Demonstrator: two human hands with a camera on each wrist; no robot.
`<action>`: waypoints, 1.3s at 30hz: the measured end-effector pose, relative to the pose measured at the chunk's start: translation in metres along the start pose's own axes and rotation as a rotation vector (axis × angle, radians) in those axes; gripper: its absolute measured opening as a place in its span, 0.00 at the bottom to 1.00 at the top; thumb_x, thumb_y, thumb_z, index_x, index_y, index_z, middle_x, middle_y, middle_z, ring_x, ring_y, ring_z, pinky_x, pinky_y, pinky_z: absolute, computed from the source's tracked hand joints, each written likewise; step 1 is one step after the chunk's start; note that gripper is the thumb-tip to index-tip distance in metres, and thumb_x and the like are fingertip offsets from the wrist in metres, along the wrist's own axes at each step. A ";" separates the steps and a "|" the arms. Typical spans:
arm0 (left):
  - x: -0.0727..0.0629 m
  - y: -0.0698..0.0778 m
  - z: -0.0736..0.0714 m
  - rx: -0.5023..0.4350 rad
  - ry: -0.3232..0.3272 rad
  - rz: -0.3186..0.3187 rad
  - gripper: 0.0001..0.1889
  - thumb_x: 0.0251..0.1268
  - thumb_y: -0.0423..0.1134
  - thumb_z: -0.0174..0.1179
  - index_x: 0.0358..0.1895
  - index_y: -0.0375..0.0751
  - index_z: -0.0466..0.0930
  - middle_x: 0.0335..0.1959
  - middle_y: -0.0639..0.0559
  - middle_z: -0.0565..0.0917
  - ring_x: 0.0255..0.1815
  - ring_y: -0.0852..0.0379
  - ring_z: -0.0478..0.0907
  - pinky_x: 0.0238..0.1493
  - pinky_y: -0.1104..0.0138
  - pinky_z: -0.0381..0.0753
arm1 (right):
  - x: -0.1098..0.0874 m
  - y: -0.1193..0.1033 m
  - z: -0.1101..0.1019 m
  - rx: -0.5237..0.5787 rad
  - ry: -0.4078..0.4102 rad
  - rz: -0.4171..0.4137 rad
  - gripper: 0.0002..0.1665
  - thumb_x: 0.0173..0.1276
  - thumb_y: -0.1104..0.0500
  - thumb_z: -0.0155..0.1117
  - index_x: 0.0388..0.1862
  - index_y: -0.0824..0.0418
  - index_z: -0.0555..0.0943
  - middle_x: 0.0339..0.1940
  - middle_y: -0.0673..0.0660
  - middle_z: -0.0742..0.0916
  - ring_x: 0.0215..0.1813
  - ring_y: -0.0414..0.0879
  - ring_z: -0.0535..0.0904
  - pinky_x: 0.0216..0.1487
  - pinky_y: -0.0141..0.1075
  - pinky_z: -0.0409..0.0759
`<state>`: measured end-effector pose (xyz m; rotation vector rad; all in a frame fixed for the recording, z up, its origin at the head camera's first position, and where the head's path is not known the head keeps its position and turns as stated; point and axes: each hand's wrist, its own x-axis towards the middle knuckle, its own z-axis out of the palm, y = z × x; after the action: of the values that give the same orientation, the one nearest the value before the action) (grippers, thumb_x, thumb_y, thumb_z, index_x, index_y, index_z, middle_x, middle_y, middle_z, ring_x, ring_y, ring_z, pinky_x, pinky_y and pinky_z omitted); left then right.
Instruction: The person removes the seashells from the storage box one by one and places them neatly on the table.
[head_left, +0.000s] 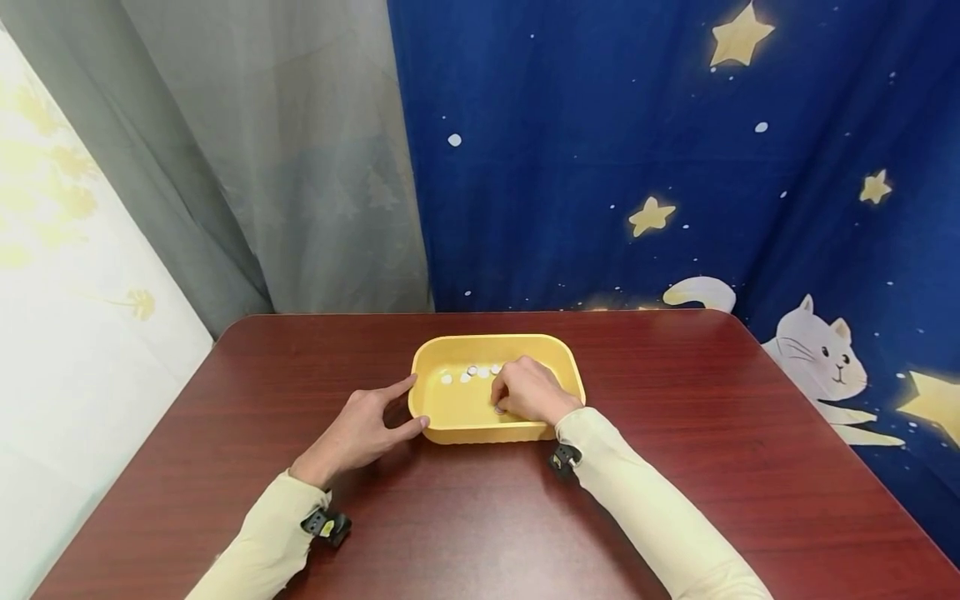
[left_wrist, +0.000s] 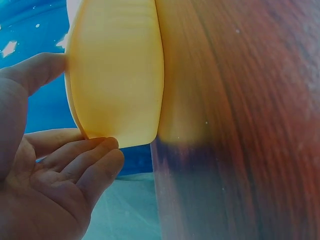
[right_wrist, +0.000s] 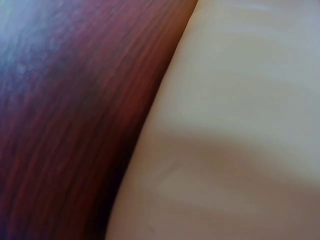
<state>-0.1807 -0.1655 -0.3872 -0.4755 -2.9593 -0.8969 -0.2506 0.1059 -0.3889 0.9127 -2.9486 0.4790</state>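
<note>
A shallow yellow plastic bin (head_left: 450, 407) with rounded corners stands on the table. My left hand (head_left: 360, 429) rests at its left end, thumb and index finger spread and touching the rim. In the left wrist view, that hand's fingers (left_wrist: 92, 167) lie against the bin's outer wall (left_wrist: 117, 75). My right hand (head_left: 528, 390) reaches into the bin over the near right rim, its fingertips pinching a small silvery disc (head_left: 498, 410) near the bottom. Several small round discs (head_left: 472, 371), whitish and coin-like, lie along the middle and back of the bin. Only the bin's outside (right_wrist: 230, 100) fills the right wrist view.
The dark red wooden table (head_left: 300, 358) surrounds the bin, its far edge just behind. A blue curtain (head_left: 540, 208) with stars and a grey curtain (head_left: 322, 208) hang behind the table. Both wrists wear small black cameras (head_left: 326, 525).
</note>
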 end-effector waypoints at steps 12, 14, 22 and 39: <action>-0.001 0.003 -0.002 -0.001 -0.005 -0.002 0.40 0.63 0.59 0.66 0.74 0.43 0.68 0.70 0.44 0.76 0.70 0.48 0.75 0.67 0.49 0.79 | -0.002 -0.001 -0.012 -0.001 0.022 -0.020 0.08 0.55 0.61 0.76 0.22 0.47 0.88 0.21 0.41 0.84 0.30 0.39 0.75 0.29 0.32 0.75; -0.001 0.002 -0.001 -0.002 -0.005 -0.005 0.40 0.63 0.59 0.66 0.75 0.43 0.67 0.70 0.44 0.76 0.70 0.49 0.75 0.67 0.49 0.79 | -0.003 -0.002 -0.014 0.008 0.023 -0.026 0.08 0.56 0.62 0.75 0.23 0.47 0.88 0.21 0.41 0.84 0.29 0.39 0.75 0.28 0.31 0.75; -0.001 0.001 0.000 -0.017 -0.008 -0.006 0.40 0.64 0.58 0.66 0.75 0.43 0.66 0.71 0.44 0.75 0.70 0.49 0.75 0.67 0.50 0.79 | -0.010 -0.006 -0.026 0.059 0.030 -0.098 0.04 0.59 0.61 0.74 0.27 0.52 0.90 0.26 0.43 0.88 0.32 0.39 0.79 0.36 0.29 0.78; -0.001 0.000 -0.001 -0.011 -0.016 -0.006 0.42 0.63 0.61 0.64 0.76 0.44 0.66 0.72 0.43 0.74 0.70 0.47 0.75 0.67 0.48 0.79 | -0.032 -0.016 -0.045 0.065 0.054 -0.156 0.03 0.60 0.59 0.75 0.28 0.50 0.91 0.26 0.42 0.90 0.29 0.35 0.79 0.35 0.27 0.78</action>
<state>-0.1802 -0.1665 -0.3867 -0.4765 -2.9729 -0.9149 -0.2189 0.1240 -0.3453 1.1073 -2.8008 0.5851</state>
